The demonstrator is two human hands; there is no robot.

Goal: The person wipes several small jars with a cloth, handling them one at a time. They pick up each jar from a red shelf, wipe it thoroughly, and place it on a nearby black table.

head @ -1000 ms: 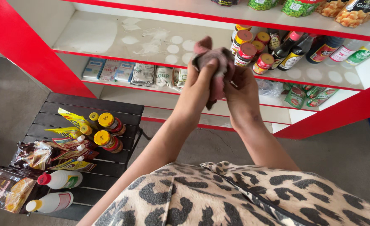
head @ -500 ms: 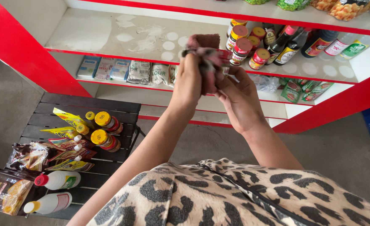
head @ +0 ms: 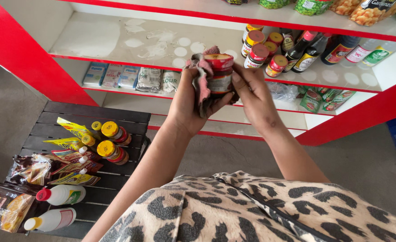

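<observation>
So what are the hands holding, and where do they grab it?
A red-lidded jar, gripped between both hands: the left hand cups its side through a pinkish cloth, and the right hand grips the opposite side with bare fingers.

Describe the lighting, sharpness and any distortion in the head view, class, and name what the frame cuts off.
Head view: even daylight, soft shadows, no harsh glare; the jar, cloth, left hand and right hand are sharp; wide-lens tilt slants the red shelf; top-shelf packets are cropped.
</observation>
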